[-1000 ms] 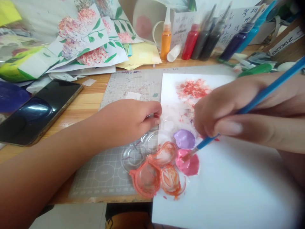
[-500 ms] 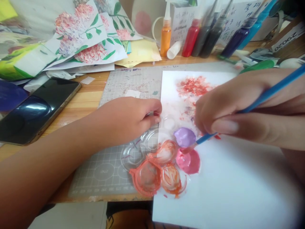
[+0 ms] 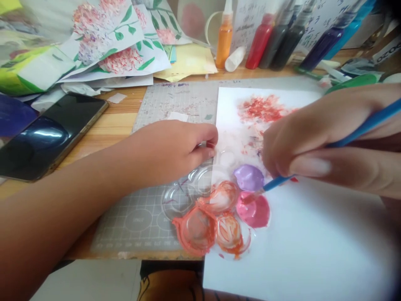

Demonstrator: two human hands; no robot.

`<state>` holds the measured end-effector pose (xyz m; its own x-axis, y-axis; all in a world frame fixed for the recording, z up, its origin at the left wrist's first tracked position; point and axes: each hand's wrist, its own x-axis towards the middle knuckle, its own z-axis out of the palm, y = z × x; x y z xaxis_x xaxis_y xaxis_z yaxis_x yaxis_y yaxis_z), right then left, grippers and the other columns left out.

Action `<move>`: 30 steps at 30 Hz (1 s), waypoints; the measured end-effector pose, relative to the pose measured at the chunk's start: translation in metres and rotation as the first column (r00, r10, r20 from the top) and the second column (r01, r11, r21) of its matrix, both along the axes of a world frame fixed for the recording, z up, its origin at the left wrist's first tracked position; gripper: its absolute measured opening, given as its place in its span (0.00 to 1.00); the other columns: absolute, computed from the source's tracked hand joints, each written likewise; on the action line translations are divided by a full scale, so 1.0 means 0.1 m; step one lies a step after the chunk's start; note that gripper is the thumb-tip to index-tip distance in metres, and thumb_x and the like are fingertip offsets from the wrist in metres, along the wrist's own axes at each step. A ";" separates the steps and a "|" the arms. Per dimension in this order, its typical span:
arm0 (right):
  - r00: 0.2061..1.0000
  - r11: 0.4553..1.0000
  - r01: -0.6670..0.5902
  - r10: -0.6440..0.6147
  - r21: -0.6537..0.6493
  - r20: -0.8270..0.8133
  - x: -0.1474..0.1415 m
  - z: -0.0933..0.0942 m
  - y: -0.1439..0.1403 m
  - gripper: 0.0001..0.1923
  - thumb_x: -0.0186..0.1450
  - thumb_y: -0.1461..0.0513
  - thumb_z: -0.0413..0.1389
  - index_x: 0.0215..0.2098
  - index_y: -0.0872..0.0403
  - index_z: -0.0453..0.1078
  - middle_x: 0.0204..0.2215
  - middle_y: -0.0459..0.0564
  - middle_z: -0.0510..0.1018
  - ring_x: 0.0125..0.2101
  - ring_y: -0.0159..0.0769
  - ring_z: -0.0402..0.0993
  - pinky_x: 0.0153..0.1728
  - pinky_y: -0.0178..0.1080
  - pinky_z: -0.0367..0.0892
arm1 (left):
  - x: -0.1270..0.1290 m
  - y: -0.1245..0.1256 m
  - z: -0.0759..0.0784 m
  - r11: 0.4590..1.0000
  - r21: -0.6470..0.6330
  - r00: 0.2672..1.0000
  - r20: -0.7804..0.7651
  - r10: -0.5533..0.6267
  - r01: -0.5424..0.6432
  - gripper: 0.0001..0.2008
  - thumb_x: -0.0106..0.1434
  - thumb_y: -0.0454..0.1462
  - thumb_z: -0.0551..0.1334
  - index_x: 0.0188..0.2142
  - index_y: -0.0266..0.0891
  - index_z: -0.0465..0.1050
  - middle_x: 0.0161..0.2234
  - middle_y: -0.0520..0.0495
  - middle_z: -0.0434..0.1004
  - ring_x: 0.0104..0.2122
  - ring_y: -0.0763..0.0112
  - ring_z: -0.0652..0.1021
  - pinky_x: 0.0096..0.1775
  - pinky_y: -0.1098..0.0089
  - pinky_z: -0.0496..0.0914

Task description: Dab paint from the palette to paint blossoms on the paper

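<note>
My left hand (image 3: pixel 175 148) pinches the far rim of a clear plastic palette (image 3: pixel 183 200) and holds it on the grey cutting mat (image 3: pixel 140 221). Its wells hold lilac paint (image 3: pixel 249 177), pink paint (image 3: pixel 254 210) and orange-red smears (image 3: pixel 196 230). My right hand (image 3: pixel 316 133) grips a blue paintbrush (image 3: pixel 360 129); the bristle end sits at the seam between the lilac and pink wells. Under the palette's right side lies a white sheet (image 3: pixel 300 234) with a red dabbed flower (image 3: pixel 261 108) near its top.
A black phone (image 3: pixel 46 136) lies at the left on the wooden desk. Flower paintings (image 3: pixel 115 42) and loose papers pile up behind it. Paint bottles, orange (image 3: pixel 224 39), red (image 3: pixel 259 42) and darker ones, stand along the back edge.
The brush tip has lifted from the middle of the pink well to its upper edge beside the lilac paint. My left hand stays on the palette; the view shifted slightly.
</note>
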<state>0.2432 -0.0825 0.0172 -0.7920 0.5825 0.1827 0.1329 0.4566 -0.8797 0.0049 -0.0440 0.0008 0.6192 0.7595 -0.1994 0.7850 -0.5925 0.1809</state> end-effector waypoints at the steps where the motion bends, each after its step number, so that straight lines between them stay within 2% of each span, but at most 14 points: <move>1: 1.000 1.000 0.002 -0.002 -0.002 0.003 0.01 0.00 0.00 0.46 0.64 0.40 0.20 0.39 0.57 0.72 0.34 0.44 0.75 0.34 0.20 0.73 0.35 0.25 0.65 | 0.00 0.00 0.00 1.000 0.001 1.000 0.002 -0.003 0.003 0.17 0.64 0.49 0.50 0.44 0.49 0.73 0.35 0.49 0.79 0.35 0.61 0.76 0.37 0.63 0.67; 4: 0.999 0.999 0.036 -0.035 -0.020 0.031 0.01 -0.02 0.01 0.39 0.66 0.41 0.28 0.38 0.55 0.72 0.35 0.43 0.75 0.34 0.21 0.74 0.34 0.23 0.65 | 0.01 0.00 0.00 1.000 -0.007 1.000 0.011 -0.007 0.008 0.17 0.64 0.49 0.50 0.44 0.49 0.73 0.35 0.49 0.79 0.35 0.61 0.76 0.38 0.63 0.67; 7: 0.996 0.998 0.070 -0.069 -0.004 0.056 -0.01 -0.04 0.02 0.41 0.66 0.41 0.25 0.36 0.55 0.73 0.35 0.43 0.75 0.36 0.22 0.74 0.32 0.25 0.63 | 0.01 0.00 -0.01 1.000 -0.013 1.000 0.017 -0.010 0.010 0.17 0.64 0.49 0.50 0.44 0.49 0.73 0.36 0.49 0.79 0.37 0.59 0.77 0.41 0.61 0.67; 11: 0.998 0.999 0.035 -0.037 0.039 0.048 -0.01 -0.05 0.01 0.43 0.64 0.40 0.22 0.38 0.55 0.70 0.34 0.42 0.74 0.35 0.21 0.73 0.33 0.26 0.63 | 0.00 0.00 -0.01 1.000 -0.005 1.000 0.025 -0.013 0.013 0.17 0.64 0.48 0.51 0.44 0.49 0.74 0.36 0.49 0.80 0.38 0.58 0.77 0.42 0.61 0.68; 16: 0.998 0.996 0.030 -0.035 0.085 0.049 0.01 -0.03 -0.02 0.34 0.69 0.41 0.31 0.39 0.54 0.69 0.34 0.42 0.75 0.35 0.20 0.73 0.34 0.22 0.67 | 0.01 0.00 -0.02 1.000 -0.021 1.000 0.011 -0.002 0.003 0.17 0.64 0.49 0.51 0.44 0.49 0.74 0.35 0.49 0.80 0.35 0.59 0.77 0.40 0.61 0.68; 19: 0.998 0.999 0.027 -0.029 0.040 0.046 -0.01 -0.02 -0.02 0.31 0.69 0.41 0.37 0.38 0.54 0.69 0.33 0.42 0.75 0.34 0.20 0.74 0.34 0.21 0.68 | 0.01 0.01 -0.02 1.000 -0.020 1.000 0.006 -0.004 0.004 0.17 0.64 0.50 0.51 0.44 0.50 0.74 0.36 0.49 0.80 0.35 0.59 0.77 0.39 0.61 0.67; 23: 0.999 0.995 0.016 -0.012 -0.100 0.040 -0.07 -0.01 0.00 0.33 0.69 0.39 0.33 0.37 0.52 0.70 0.32 0.40 0.75 0.32 0.19 0.74 0.34 0.22 0.68 | 0.00 0.00 -0.01 1.000 -0.008 1.000 0.014 -0.011 0.011 0.17 0.64 0.49 0.51 0.44 0.49 0.74 0.35 0.49 0.81 0.33 0.60 0.77 0.36 0.62 0.67; 25: 1.000 0.994 -0.001 0.004 -0.111 0.026 -0.09 -0.01 0.01 0.33 0.69 0.39 0.34 0.36 0.52 0.70 0.32 0.39 0.76 0.32 0.18 0.74 0.34 0.22 0.68 | 0.00 0.00 0.00 1.000 -0.013 1.000 0.016 -0.009 0.009 0.17 0.64 0.49 0.52 0.43 0.49 0.74 0.35 0.49 0.81 0.33 0.61 0.76 0.36 0.63 0.66; 27: 1.000 0.998 -0.008 0.009 -0.058 0.014 -0.09 -0.01 0.01 0.34 0.69 0.39 0.34 0.36 0.53 0.71 0.33 0.40 0.77 0.33 0.18 0.75 0.34 0.21 0.68 | 0.00 0.00 0.00 1.000 -0.023 1.000 0.019 -0.003 0.003 0.16 0.64 0.49 0.52 0.44 0.49 0.74 0.35 0.49 0.81 0.33 0.61 0.76 0.36 0.63 0.66; 30: 0.997 0.993 0.061 -0.057 0.101 -0.046 -0.10 -0.01 -0.01 0.35 0.69 0.40 0.34 0.36 0.54 0.73 0.34 0.39 0.78 0.36 0.18 0.76 0.38 0.19 0.68 | -0.01 -0.01 0.00 0.999 -0.035 1.000 0.019 0.007 -0.006 0.17 0.64 0.49 0.52 0.45 0.49 0.73 0.35 0.49 0.81 0.34 0.60 0.77 0.38 0.62 0.67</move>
<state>0.2330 -0.0835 0.0165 -0.7470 0.6046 0.2765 0.1257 0.5368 -0.8343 0.0042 -0.0446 0.0008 0.6182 0.7563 -0.2141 0.7851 -0.5804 0.2164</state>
